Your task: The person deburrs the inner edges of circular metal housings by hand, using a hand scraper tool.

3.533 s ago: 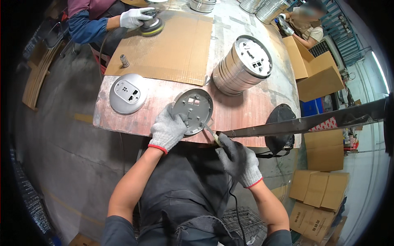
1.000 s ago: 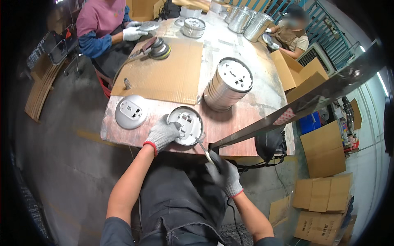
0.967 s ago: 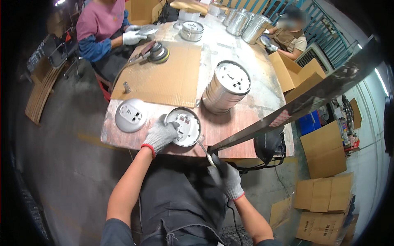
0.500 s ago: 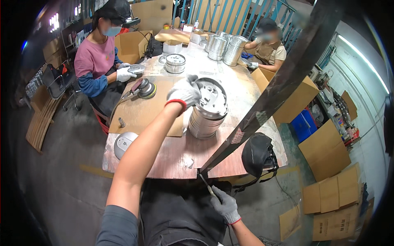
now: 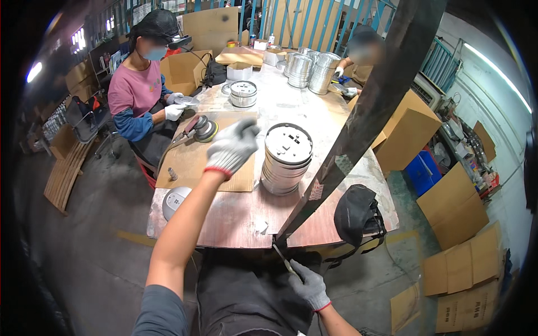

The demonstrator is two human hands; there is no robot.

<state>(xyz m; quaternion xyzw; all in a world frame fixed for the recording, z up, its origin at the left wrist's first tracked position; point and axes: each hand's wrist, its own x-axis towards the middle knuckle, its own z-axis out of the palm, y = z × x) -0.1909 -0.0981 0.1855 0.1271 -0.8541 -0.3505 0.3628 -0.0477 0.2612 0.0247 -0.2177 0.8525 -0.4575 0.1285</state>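
My left hand (image 5: 232, 147), in a pale work glove with a red cuff, hangs over the cardboard sheet (image 5: 216, 178), left of a stack of round silver metal parts (image 5: 279, 176). It is apart from the stack. Nothing shows in it, but motion smears its fingers. The top part of the stack has a flat face with small dark cutouts. Low at the table's near edge, my gloved right hand (image 5: 310, 284) is closed round a slim, long-handled tool (image 5: 288, 265). The tool's thin end reaches the foot of the dark post; its exact kind does not show.
The dark post (image 5: 350, 137) slants up past the table (image 5: 213, 232). A sander (image 5: 203, 130), a grey round part (image 5: 175, 200) and a black cap (image 5: 356, 215) lie on the table. Two people (image 5: 137, 95) (image 5: 358, 64) work at its left and far right. Cardboard boxes (image 5: 412, 126) stand right.
My left hand has let go of the top of the metal stack and moved left, away from it. My right hand keeps its hold on the tool. The view has shifted slightly.
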